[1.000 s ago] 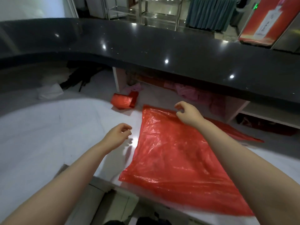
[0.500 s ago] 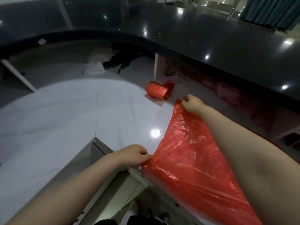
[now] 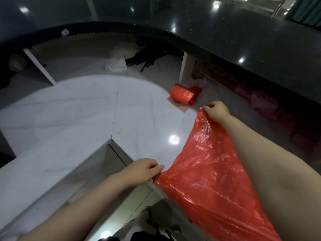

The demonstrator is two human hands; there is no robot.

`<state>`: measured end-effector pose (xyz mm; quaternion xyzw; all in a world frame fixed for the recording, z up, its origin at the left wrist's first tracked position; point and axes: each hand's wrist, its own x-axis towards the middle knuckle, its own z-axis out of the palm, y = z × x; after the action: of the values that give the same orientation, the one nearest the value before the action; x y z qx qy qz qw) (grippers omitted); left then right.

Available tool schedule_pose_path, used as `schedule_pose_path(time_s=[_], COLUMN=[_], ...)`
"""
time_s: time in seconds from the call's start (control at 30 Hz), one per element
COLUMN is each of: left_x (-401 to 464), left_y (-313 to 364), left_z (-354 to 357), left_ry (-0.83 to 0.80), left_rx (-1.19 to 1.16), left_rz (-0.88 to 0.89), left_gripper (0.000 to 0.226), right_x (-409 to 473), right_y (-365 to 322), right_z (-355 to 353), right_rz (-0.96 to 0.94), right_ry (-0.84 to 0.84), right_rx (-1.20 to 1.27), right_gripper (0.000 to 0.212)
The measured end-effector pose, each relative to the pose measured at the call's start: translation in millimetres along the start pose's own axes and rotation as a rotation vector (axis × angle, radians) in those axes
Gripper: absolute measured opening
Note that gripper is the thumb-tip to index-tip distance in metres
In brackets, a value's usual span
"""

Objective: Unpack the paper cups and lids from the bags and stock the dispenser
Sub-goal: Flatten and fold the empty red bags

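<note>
Red plastic bag (image 3: pixel 213 174), thin and crinkled, lies spread flat across the white counter (image 3: pixel 73 119), filling the view from centre toward 4 o'clock and running off the bottom edge. Its surface is glossy and catches the light in creases.

Left hand (image 3: pixel 142 170), at about 6 o'clock of centre, is closed in a pinch on the bag's near-left corner, fingertips pressed together on the plastic right at the counter's front edge. Right hand (image 3: pixel 217 112), at about 2 o'clock, is closed in the same way on the bag's far corner, thumb and fingers gripping a small gather of the film. Between the two hands the bag's left edge runs taut and straight.

Roll of red bags (image 3: pixel 184 94) sits on the counter at about 1 o'clock, just beyond the right hand and apart from it, one loose end unrolled to the right.

Dark polished countertop (image 3: pixel 243 37) curves above and behind, from 10 o'clock round to 3 o'clock, raised over the white surface on white uprights. Beneath it, at 12 o'clock, a white folded cloth (image 3: pixel 115 66) lies beside a dark bundle whose nature I cannot make out.

Steel-edged recess (image 3: pixel 111 164) cuts into the counter's near side at 7 o'clock, under the left forearm.
</note>
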<state>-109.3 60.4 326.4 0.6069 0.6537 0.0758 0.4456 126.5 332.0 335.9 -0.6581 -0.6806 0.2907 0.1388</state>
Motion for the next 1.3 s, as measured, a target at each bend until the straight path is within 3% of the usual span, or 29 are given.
schedule_pose_path(time_s=[0.1,0.33,0.57,0.9,1.07,1.17,1.3], left_x=[-1.7,2.6,2.5,-3.1,-3.7,-3.1,9.1], left_y=[-2.3,-6.7,-5.3,-12.3,-14.3,-6.7,7.2], left_z=[6.4,6.5,4.0,0.8,-7.3,-12.5,-5.6], left_ry=[-0.041,0.077,0.186,0.186,0.202,0.340,0.396], left_rx=[0.028,-0.108,-0.081,0.017,0.279,0.364,0.339], left_rz=[0.031,-0.014,-0.015,-0.040,-0.060,0.027,0.243], left_gripper=[0.031,0.033,0.029,0.023,0.025,0.021,0.015], right_x=[3.4,16.9,19.8,-6.3,-42.7,-73.2,-116.3], right_y=[-2.4,1.1,-1.1,16.3,49.4,72.6,102.3], right_z=[-5.7,-19.9,-19.4,-24.0,-44.3,-48.9,-53.3], right_rz=[-0.001,-0.023,-0.061,-0.012,0.019,-0.103,-0.165], right_ry=[0.017,0.028,0.108,0.050,0.174,0.292,0.396], right_rx=[0.006,-0.024,-0.023,-0.038,-0.076,-0.135,-0.201], right_gripper=[0.031,0.033,0.031,0.038,0.035,0.030,0.027])
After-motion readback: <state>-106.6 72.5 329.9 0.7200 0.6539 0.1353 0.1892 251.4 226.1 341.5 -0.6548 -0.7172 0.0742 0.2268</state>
